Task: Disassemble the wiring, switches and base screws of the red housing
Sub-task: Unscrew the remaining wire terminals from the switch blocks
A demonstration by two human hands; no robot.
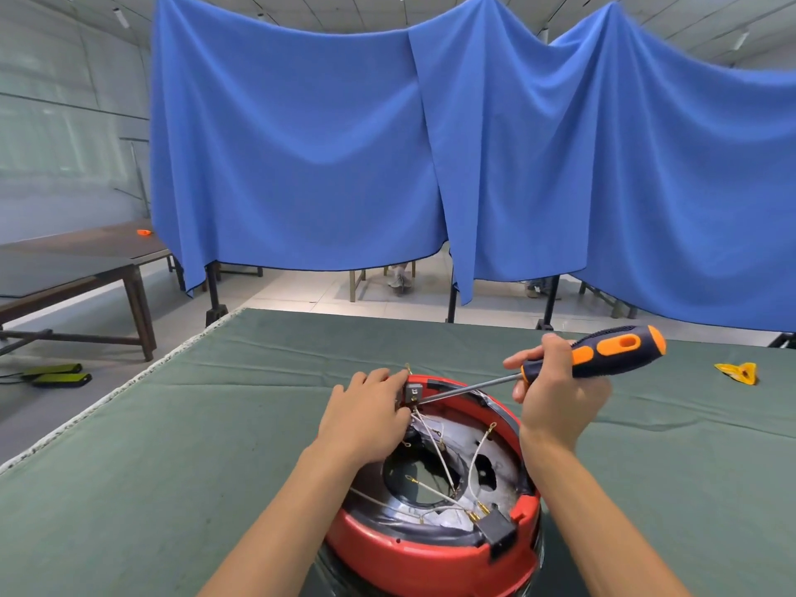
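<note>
On the green felt-covered table [172, 467], near edge, centre: red housing [413, 558] lies open side up, its round rim facing the camera. Interior shows a bright metal plate [495, 458] with cut-outs and a dark central opening.

White wires [435, 450] with brass ring terminals cross loosely over the plate; several run toward the far-left rim, others toward the near-right rim.

Small grey switch block [412, 392] sits at the far-left rim of the housing. Left hand [366, 417] rests over that rim, fingers curled and pinching the block from its left side; thumb is hidden, so exact grip on the underside cannot be told.

Black connector block [499, 530] sits in a notch at the near-right rim, brass terminals just beside it on the inner side.

Right hand [555, 394] is raised above the far-right rim, fingers wrapped round the neck of a screwdriver [598, 355] with black and orange handle. Handle points up and to the right; steel shaft slopes down to the left, tip at the face of the grey switch block. Whether the tip is seated in a screw is too small to tell.

Far right on the felt, well apart from the housing: a yellow plastic piece [738, 372].

Beyond the table: blue cloth [301, 144] hung as a screen. Far left: a dark wooden table [86, 260] with a small orange object [144, 231] on it.
</note>
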